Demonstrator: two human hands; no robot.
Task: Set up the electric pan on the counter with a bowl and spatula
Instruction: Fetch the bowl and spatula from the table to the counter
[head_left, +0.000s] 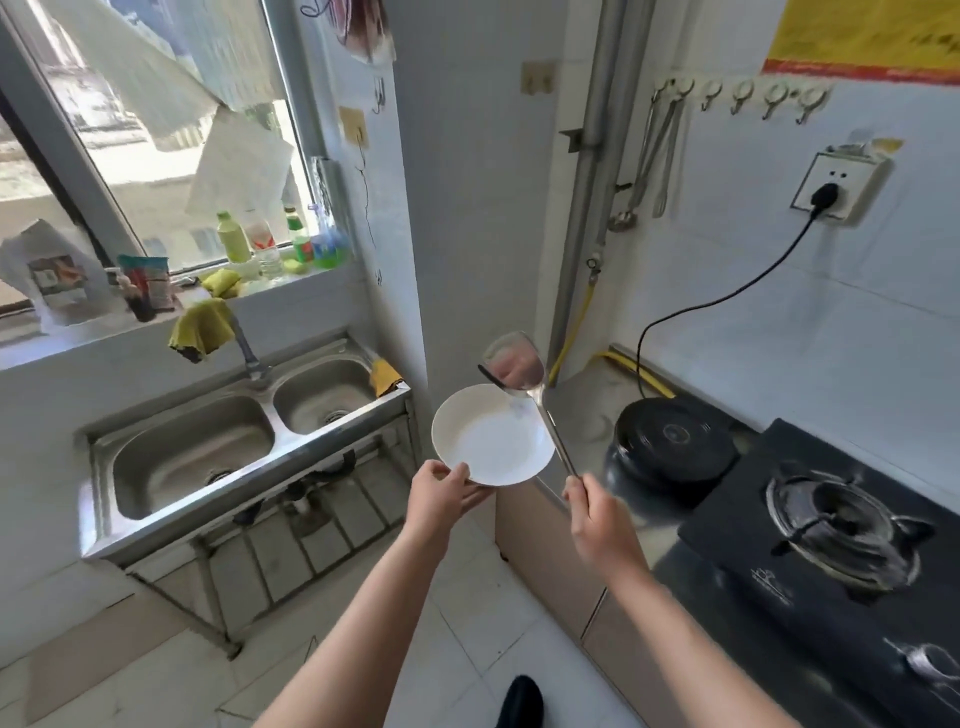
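My left hand (441, 493) grips the near rim of a shallow white bowl (488, 441), held in the air between the sink and the counter. My right hand (597, 514) is closed on the handle of a steel spatula (519, 369), whose blade points up and away, just above the bowl's far rim. The black electric pan (670, 441) sits on the counter to the right of the bowl, lid on. Its black cord (727, 296) runs up to a wall socket (831, 192).
A steel double sink (234, 441) on a metal frame stands at the left under a window sill crowded with bottles. A black gas stove (841, 525) fills the counter at the right. Utensils hang from wall hooks (660, 150) above the counter.
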